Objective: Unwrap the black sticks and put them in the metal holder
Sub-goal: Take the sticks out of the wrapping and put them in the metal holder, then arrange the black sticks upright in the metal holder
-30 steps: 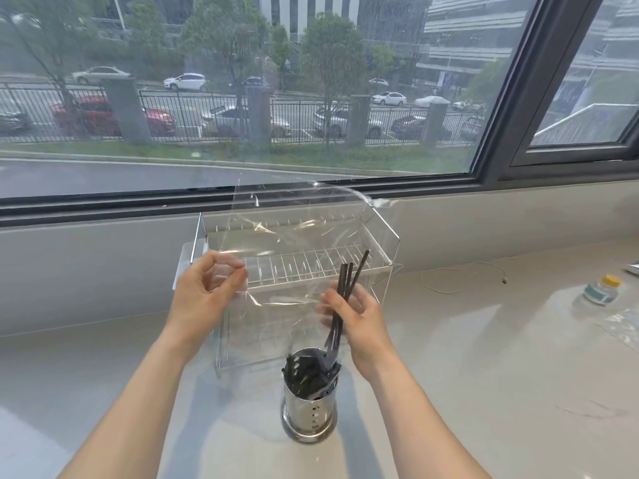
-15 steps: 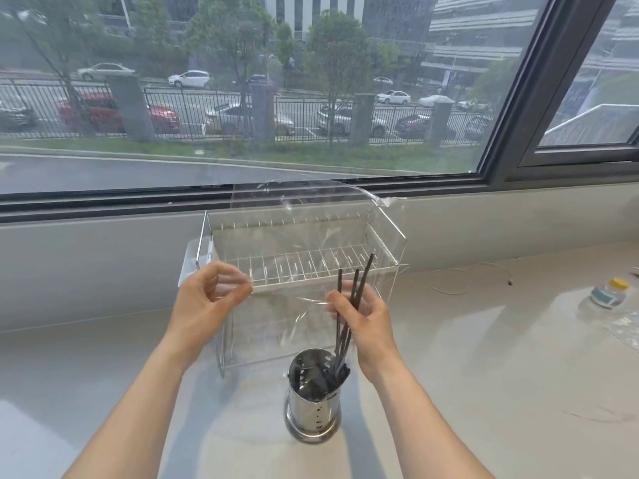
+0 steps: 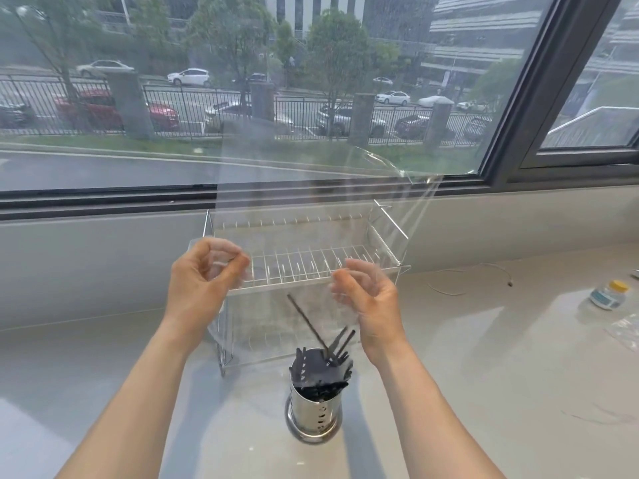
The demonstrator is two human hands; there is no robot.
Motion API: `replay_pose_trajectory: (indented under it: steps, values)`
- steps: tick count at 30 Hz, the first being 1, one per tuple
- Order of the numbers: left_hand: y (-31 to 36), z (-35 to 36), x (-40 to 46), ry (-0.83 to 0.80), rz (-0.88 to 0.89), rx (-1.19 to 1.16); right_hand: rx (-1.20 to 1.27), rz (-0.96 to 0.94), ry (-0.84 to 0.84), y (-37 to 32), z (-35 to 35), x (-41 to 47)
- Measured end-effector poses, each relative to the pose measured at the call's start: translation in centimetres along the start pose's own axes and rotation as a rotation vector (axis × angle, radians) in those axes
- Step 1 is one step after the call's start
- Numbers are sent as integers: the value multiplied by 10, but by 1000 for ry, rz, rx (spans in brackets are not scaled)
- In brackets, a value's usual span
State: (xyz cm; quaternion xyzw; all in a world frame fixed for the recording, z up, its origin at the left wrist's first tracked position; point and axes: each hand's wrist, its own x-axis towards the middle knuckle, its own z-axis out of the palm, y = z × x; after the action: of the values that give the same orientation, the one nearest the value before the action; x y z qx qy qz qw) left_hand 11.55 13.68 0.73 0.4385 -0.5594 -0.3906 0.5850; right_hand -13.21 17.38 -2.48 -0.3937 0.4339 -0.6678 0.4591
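Note:
A perforated metal holder (image 3: 313, 409) stands on the counter between my forearms, with several black sticks (image 3: 321, 371) in it. One long stick (image 3: 306, 321) leans out to the upper left, blurred. My left hand (image 3: 200, 281) pinches the lower left corner of a large clear wrapper (image 3: 311, 188) that spreads up in front of the window. Just above and to the right of the holder is my right hand (image 3: 373, 305), its fingers curled apart and empty of sticks. The film lies hazily over its fingertips.
A clear wire dish rack (image 3: 390, 229) stands against the wall right behind the holder. On the counter to the right are a thin white cable (image 3: 466, 271), a small yellow-capped bottle (image 3: 608, 294) and a crumpled clear bag (image 3: 626, 331).
My right hand has let go of the black sticks, which have dropped into the holder, and has moved right. The wrapper has lifted higher. My left hand has kept its pinch.

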Motion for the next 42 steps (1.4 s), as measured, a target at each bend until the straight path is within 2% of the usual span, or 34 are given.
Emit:
replay_pose_trajectory:
  steps: [4,13,20,24,31,35,38,42]
  values:
    - [-4,1,-7,-72,-47,14,-44,28,37,4,-4,-2]
    - [-13,1,-13,-59,-81,45,14,-33,109,-7,-14,2]
    - [-18,0,-16,-64,-83,73,190,-44,52,-25,-11,7]
    - [-23,-6,-17,-24,-77,88,265,-39,94,-37,-18,12]
    - [-29,3,-19,-31,-100,61,598,164,278,-30,-56,15]
    - [-42,2,-24,-28,-120,72,646,195,527,-20,-105,10]
    - [-65,-15,-38,54,-164,132,563,330,749,-6,-146,-6]
    - [-112,-51,-75,236,-297,343,362,551,877,29,-184,-34]
